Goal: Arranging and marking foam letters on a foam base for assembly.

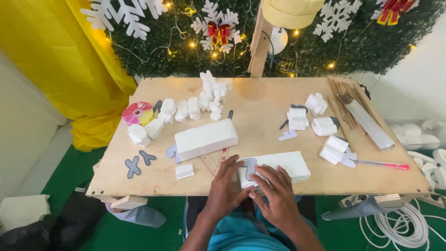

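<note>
Head view: hands (pixel 253 188) press grey template (pixel 249 168) onto foam block (pixel 283 165)

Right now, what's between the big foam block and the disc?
In the head view, between the big foam block and the disc lie white cut foam pieces on the wooden table. Both hands are elsewhere.

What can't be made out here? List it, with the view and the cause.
1. Head view: the near left end of the white foam block, covered by the left hand and right hand.
2. Head view: most of the grey template, under the fingers.
3. Head view: the yellow foam piece, cut off by the top edge.
4. Head view: each hand's grip, too small to judge.
</note>
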